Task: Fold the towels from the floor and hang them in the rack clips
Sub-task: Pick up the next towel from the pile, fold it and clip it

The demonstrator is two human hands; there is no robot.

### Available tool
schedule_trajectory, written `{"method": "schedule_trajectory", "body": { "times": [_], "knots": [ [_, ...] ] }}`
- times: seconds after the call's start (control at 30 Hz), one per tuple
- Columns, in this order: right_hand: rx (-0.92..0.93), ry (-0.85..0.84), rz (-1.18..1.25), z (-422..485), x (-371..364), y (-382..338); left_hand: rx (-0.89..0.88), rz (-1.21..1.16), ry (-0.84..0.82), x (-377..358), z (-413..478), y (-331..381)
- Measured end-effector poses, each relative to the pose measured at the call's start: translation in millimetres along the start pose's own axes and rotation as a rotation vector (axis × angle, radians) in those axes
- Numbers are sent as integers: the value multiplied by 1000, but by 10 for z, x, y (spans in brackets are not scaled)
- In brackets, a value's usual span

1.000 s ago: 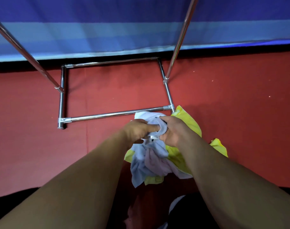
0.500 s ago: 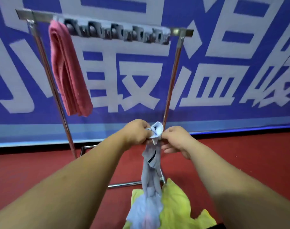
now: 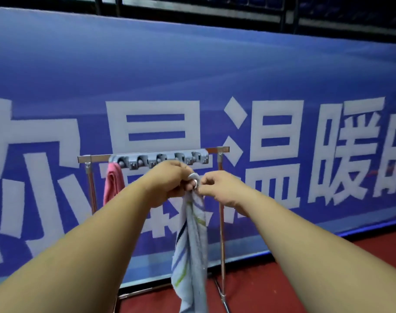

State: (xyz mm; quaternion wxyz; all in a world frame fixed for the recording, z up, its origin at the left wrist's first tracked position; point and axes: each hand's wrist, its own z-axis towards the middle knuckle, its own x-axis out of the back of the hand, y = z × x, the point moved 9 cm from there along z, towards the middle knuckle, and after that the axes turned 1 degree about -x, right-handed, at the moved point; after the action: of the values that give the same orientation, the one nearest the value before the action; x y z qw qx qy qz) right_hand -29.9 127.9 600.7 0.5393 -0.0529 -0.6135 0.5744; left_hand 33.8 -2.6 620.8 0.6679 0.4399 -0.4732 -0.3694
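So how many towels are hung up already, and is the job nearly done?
Done: one pink towel hangs at the left end of the grey plastic clip strip. In hand: the left hand and right hand pinch the top of a pale blue striped towel, which dangles unfolded and unclipped. Left: folding and clipping it; the other visible clips look free.

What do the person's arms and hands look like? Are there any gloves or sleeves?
No gloves: the left hand and right hand are bare. The left forearm and right forearm are bare too, with no sleeve showing anywhere in the picture. I see no watch or bracelet on either wrist.
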Motion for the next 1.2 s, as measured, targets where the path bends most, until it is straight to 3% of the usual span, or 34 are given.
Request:
{"method": "schedule_trajectory", "body": {
  "times": [0.2,0.37,0.5,0.67,0.9,1.07,1.2],
  "knots": [
    [66,88,-85,78,245,-448,-76,-57,-114,92,-114,446],
    [119,76,-30,171,257,-608,-82,192,112,434,-79,526],
    [154,-50,52,249,151,-758,-114,199,129,568,49,582],
    [128,-22,104,447,200,-713,-163,247,123,676,167,644],
    [74,-135,273,588,106,-551,-185,286,-65,657,232,575],
    [42,-249,376,608,-106,-540,-185,179,-104,673,209,485],
    [10,-235,458,675,-182,-485,-145,135,-102,729,226,401]
  ]
}}
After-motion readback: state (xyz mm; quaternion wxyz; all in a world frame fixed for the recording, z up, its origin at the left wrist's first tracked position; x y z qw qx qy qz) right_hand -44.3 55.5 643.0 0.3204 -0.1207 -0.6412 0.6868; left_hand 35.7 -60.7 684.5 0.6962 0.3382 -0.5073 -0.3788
